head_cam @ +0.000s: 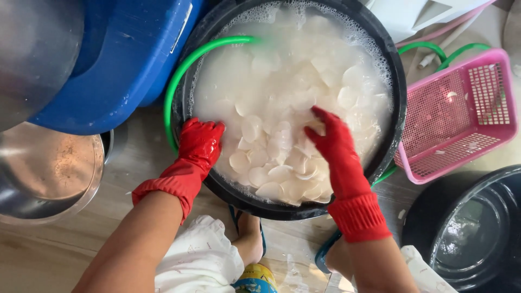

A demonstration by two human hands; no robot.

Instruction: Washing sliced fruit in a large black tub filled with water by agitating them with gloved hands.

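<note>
- head view, looking straight down: a black round tub (391, 114) full of cloudy, foamy water and many thin white round slices (282, 163), which look like sliced root or dough, though i cannot tell which.
- the left hand (201, 142), in a red rubber glove, rests on the tub's near-left rim with its fingers curled over the edge toward the water; it holds no slice, only the rim.
- the right hand (331, 144), also red-gloved, is down in the water at the near-right part of the tub, fingers spread fairly wide and pointing up-left toward the tub's middle, tips touching the slices; whether any slice is pinched i cannot tell.
- the thickest heap of slices lies between the two hands, just left of the right fingertips, so the right hand is the nearer one.
- a green hose (187, 68) curves along the tub's left rim into the water.
- a pink plastic basket (488, 135) stands just right of the tub; a blue bin (125, 59) and a steel basin (49, 168) sit to the left.
</note>
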